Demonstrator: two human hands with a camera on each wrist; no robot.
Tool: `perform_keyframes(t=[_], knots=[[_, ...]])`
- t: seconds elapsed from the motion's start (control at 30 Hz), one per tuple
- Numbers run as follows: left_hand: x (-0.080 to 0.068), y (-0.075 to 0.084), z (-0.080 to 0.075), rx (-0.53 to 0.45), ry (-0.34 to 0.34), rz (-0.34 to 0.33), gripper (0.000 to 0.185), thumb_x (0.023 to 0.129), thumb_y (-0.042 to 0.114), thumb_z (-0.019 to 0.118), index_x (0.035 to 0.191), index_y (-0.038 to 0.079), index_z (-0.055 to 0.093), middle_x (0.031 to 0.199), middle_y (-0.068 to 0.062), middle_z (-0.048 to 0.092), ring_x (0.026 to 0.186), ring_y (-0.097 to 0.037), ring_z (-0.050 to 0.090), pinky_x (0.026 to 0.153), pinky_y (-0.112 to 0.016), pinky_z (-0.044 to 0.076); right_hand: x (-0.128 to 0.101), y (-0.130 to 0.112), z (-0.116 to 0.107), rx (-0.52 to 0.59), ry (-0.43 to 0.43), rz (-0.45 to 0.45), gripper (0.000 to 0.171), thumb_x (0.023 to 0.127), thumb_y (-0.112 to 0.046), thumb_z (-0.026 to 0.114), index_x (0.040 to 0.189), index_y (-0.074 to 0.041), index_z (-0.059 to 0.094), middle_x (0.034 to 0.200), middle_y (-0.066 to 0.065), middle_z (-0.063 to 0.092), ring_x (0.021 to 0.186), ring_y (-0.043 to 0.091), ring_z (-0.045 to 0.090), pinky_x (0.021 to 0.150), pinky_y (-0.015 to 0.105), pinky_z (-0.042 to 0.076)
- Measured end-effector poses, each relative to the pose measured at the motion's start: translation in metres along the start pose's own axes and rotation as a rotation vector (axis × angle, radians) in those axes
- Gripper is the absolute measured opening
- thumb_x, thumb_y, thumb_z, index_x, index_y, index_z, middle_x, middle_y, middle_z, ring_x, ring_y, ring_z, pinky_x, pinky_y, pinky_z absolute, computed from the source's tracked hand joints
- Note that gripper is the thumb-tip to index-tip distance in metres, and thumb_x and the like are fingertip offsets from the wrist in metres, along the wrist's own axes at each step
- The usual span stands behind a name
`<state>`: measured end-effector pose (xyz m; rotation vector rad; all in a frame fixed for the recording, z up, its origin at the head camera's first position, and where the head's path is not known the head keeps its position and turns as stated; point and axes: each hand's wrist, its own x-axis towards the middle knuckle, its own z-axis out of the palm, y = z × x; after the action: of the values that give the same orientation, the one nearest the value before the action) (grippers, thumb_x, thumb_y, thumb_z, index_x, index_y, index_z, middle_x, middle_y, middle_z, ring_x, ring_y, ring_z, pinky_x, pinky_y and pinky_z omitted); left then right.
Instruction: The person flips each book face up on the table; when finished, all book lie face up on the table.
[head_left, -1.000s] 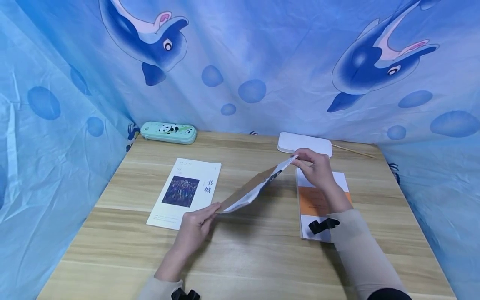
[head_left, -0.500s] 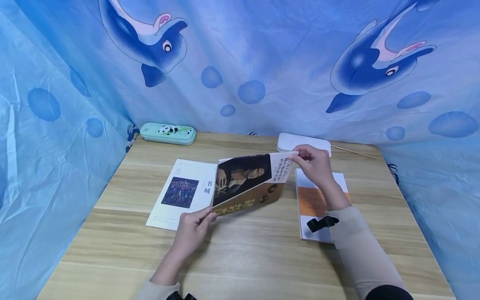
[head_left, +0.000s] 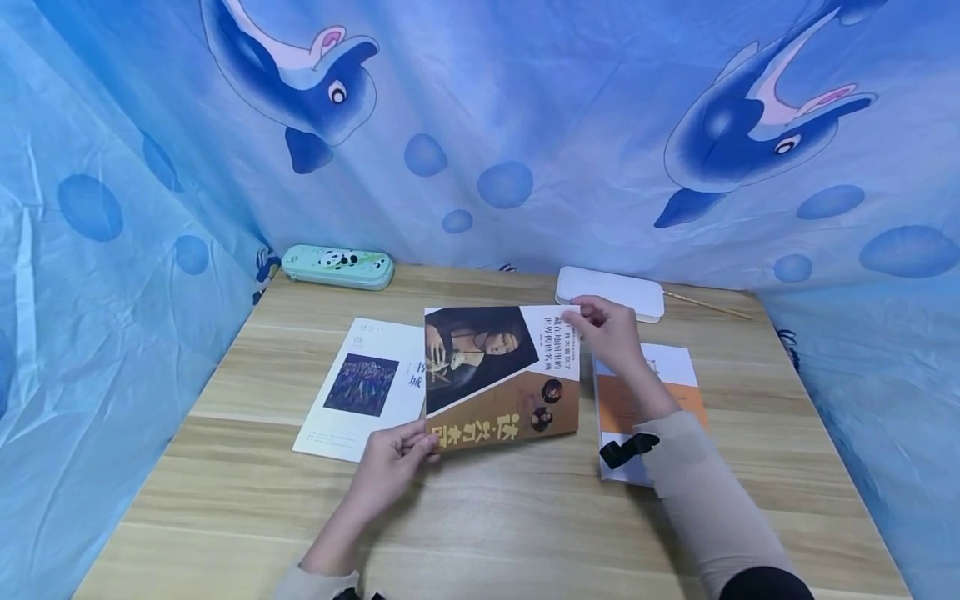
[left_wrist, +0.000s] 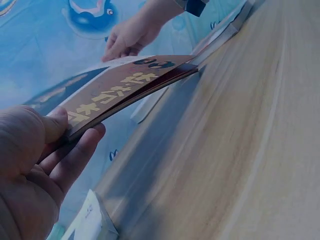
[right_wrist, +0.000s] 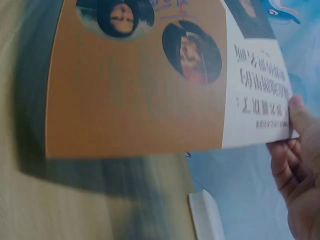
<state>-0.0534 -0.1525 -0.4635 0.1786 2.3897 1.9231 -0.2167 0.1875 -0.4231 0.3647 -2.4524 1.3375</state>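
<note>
Both hands hold a thin book (head_left: 502, 375) above the middle of the table, its brown, white and black painted cover turned sideways toward the head camera. The left hand (head_left: 393, 458) pinches its near left corner, thumb on the cover and fingers beneath, as the left wrist view shows. At the far right corner the right hand (head_left: 611, 333) pinches the white edge between thumb and fingers. In the right wrist view the brown cover (right_wrist: 135, 100) with round portraits fills much of the picture. The held book partly covers a white booklet (head_left: 322, 425) with a dark square picture.
Under the right forearm lies a white and orange book (head_left: 675, 367). A white case (head_left: 611, 287) and a thin stick (head_left: 708, 306) lie at the back right of the wooden table (head_left: 480, 533). A green panda pencil case (head_left: 337, 267) sits back left, before a blue dolphin curtain (head_left: 465, 108).
The held book has turned from nearly edge-on, with its plain brown side showing, to face the head camera with its printed cover. The right hand has moved slightly left.
</note>
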Motion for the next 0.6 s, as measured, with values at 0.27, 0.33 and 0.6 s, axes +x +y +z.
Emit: perform_keyframes(t=[0.27, 0.33, 0.6], knots=[[-0.001, -0.011, 0.007, -0.073, -0.046, -0.103, 0.018, 0.091, -0.01, 0.065, 0.108, -0.015, 0.065, 0.099, -0.026, 0.073, 0.084, -0.034, 0.075, 0.074, -0.032, 0.062, -0.005, 0.014, 0.021, 0.012, -0.125, 0.155, 0.038, 0.096, -0.019, 0.072, 0.128, 0.002, 0.066, 0.1, 0.013, 0.074, 0.081, 0.019, 0.065, 0.065, 0.023, 0.053], [0.0, -0.014, 0.008, -0.08, -0.041, -0.125, 0.017, 0.091, -0.01, 0.065, 0.107, -0.015, 0.065, 0.097, -0.025, 0.074, 0.084, -0.033, 0.075, 0.074, -0.032, 0.062, -0.007, 0.016, 0.026, 0.013, -0.161, 0.183, 0.043, 0.097, -0.02, 0.071, 0.132, 0.003, 0.063, 0.107, 0.015, 0.073, 0.088, 0.023, 0.067, 0.072, 0.029, 0.057], [0.003, -0.017, 0.009, -0.004, -0.007, -0.153, 0.02, 0.089, -0.005, 0.071, 0.107, -0.011, 0.066, 0.086, -0.016, 0.075, 0.073, -0.025, 0.074, 0.067, -0.029, 0.062, -0.011, 0.023, 0.042, 0.019, -0.313, 0.251, 0.054, 0.098, -0.025, 0.07, 0.14, 0.004, 0.054, 0.127, 0.019, 0.065, 0.11, 0.032, 0.063, 0.096, 0.046, 0.054]])
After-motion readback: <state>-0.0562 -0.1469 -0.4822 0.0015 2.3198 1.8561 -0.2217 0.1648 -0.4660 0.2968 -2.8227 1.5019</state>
